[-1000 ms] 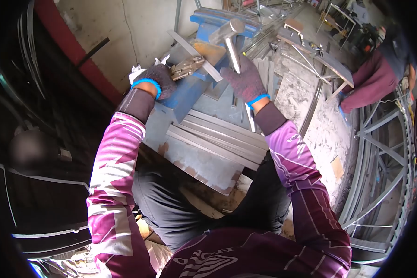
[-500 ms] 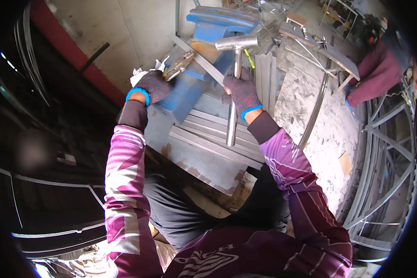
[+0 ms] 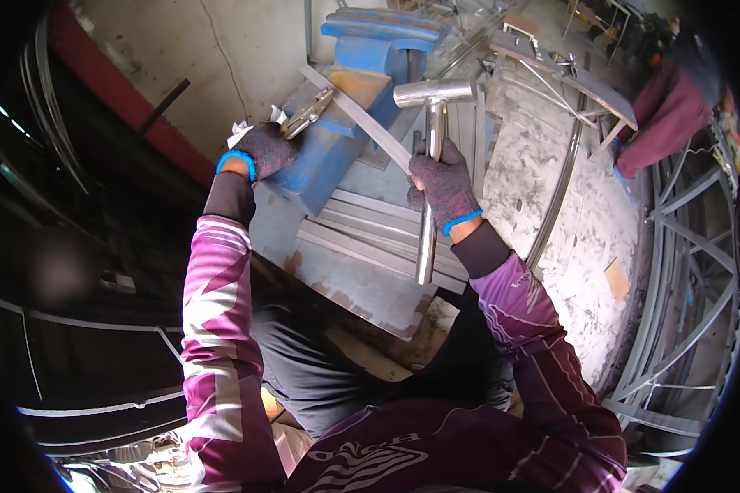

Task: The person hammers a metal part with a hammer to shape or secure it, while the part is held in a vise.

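Observation:
My left hand (image 3: 269, 153), in a dark knit glove with a blue cuff, is closed round the handles of locking pliers (image 3: 309, 113). The jaws of the pliers meet a flat metal bar (image 3: 372, 130), which slants across the top of a blue bench vise (image 3: 316, 174). In my right hand (image 3: 450, 187), gloved the same way, the fingers wrap the shaft of a steel hammer (image 3: 434, 93). Its head points up and away from me, above the fist. The bar's near end reaches right to my right-hand fingers.
Several grey metal bars (image 3: 370, 238) lie on the metal plate (image 3: 349, 300) below the vise. To the right, a low bench (image 3: 580, 90) stands near a person in maroon trousers (image 3: 666, 119). A welded metal frame (image 3: 691, 279) lines the right side.
My right hand and the hammer have shifted right and slightly toward me, and the bar's near end moved with them. My left hand keeps its grip on the pliers.

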`<move>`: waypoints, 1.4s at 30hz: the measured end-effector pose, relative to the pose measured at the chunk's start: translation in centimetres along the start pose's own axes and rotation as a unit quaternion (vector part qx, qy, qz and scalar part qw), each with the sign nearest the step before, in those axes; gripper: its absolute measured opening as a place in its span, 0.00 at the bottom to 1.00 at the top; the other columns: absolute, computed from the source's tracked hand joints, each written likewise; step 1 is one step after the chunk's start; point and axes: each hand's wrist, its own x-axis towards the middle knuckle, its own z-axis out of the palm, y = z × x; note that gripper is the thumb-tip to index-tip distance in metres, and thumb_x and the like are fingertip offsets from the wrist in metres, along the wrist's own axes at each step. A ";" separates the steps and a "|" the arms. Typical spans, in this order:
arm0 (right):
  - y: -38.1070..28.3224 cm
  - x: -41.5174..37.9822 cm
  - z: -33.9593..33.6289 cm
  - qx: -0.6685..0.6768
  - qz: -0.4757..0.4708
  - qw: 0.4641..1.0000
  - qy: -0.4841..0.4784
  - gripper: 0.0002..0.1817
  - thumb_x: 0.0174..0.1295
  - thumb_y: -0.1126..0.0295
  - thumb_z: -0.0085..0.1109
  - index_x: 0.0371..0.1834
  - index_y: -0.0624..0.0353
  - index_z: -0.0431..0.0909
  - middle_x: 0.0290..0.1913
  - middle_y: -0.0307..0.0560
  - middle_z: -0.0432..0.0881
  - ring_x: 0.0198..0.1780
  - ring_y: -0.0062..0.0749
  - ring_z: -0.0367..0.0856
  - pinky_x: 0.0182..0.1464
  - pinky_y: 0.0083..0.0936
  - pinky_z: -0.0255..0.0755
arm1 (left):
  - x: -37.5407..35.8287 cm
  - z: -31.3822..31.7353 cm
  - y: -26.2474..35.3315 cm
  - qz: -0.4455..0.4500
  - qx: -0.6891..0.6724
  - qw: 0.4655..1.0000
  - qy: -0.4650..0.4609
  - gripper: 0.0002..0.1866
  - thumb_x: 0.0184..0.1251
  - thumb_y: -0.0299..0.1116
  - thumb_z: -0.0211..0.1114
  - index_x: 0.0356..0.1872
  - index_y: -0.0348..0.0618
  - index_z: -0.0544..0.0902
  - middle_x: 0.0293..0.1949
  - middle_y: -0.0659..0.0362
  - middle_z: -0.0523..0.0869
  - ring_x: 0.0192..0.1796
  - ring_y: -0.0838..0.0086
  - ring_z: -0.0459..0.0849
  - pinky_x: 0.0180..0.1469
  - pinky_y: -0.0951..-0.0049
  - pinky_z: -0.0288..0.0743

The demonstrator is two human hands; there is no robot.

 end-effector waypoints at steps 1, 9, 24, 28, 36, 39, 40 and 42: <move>0.0 0.0 0.0 0.002 0.001 1.000 0.002 0.10 0.57 0.77 0.60 0.40 0.54 0.73 0.23 0.39 0.72 0.20 0.23 0.71 0.19 0.26 0.69 | -0.1 -0.4 0.6 -0.077 -0.069 0.995 -0.003 0.22 0.55 0.40 0.64 0.41 0.26 0.84 0.41 0.35 0.86 0.48 0.43 0.86 0.53 0.54 0.79; -0.3 -0.2 0.3 -0.054 -0.003 0.998 -0.014 0.09 0.68 0.64 0.64 0.40 0.52 0.73 0.20 0.36 0.70 0.17 0.22 0.69 0.18 0.26 0.68 | -0.5 -1.1 1.6 -0.073 -0.076 0.994 -0.004 0.25 0.56 0.41 0.63 0.48 0.27 0.83 0.44 0.33 0.86 0.49 0.41 0.86 0.54 0.53 0.79; -0.9 -0.1 -0.4 -0.069 -0.011 0.998 -0.003 0.16 0.71 0.55 0.60 0.35 0.55 0.72 0.19 0.38 0.70 0.17 0.23 0.71 0.18 0.27 0.68 | -0.2 -0.8 1.7 -0.089 -0.067 0.994 -0.013 0.25 0.59 0.42 0.60 0.49 0.29 0.84 0.46 0.33 0.86 0.51 0.40 0.85 0.57 0.52 0.78; -0.4 0.6 -1.1 -0.095 -0.047 0.994 0.008 0.17 0.70 0.55 0.61 0.34 0.56 0.71 0.19 0.40 0.71 0.17 0.24 0.72 0.19 0.28 0.69 | 0.2 -0.5 1.6 -0.088 -0.046 0.995 -0.017 0.25 0.60 0.40 0.58 0.49 0.28 0.84 0.47 0.33 0.86 0.52 0.41 0.85 0.58 0.53 0.78; -5.7 4.8 -1.4 -0.379 -0.236 0.892 -0.078 0.23 0.69 0.49 0.60 0.34 0.61 0.74 0.20 0.46 0.74 0.16 0.31 0.73 0.21 0.31 0.69 | -0.2 -3.0 3.2 -0.151 -0.039 0.988 -0.024 0.23 0.58 0.37 0.60 0.52 0.39 0.87 0.51 0.41 0.88 0.57 0.46 0.86 0.60 0.55 0.79; -9.9 6.4 1.9 -0.388 -0.098 0.896 -0.194 0.24 0.67 0.47 0.60 0.38 0.62 0.78 0.21 0.48 0.75 0.22 0.36 0.76 0.29 0.37 0.74 | -0.9 -4.7 4.2 -0.157 -0.022 0.985 -0.066 0.23 0.57 0.36 0.59 0.55 0.43 0.87 0.54 0.43 0.87 0.59 0.49 0.85 0.60 0.56 0.79; -11.0 7.0 2.9 -0.377 -0.038 0.890 -0.254 0.24 0.67 0.46 0.60 0.39 0.62 0.79 0.22 0.48 0.75 0.25 0.37 0.77 0.32 0.39 0.75 | -1.1 -4.7 4.3 -0.158 -0.025 0.985 -0.064 0.23 0.57 0.36 0.59 0.55 0.43 0.87 0.54 0.43 0.87 0.59 0.49 0.85 0.60 0.56 0.79; -13.3 7.9 5.3 -0.433 -0.126 0.851 -0.269 0.21 0.63 0.51 0.65 0.41 0.61 0.79 0.23 0.48 0.76 0.28 0.39 0.78 0.34 0.40 0.76 | -1.3 -4.4 4.2 -0.139 -0.037 0.990 0.011 0.23 0.53 0.33 0.60 0.51 0.35 0.86 0.49 0.37 0.87 0.55 0.42 0.85 0.56 0.54 0.80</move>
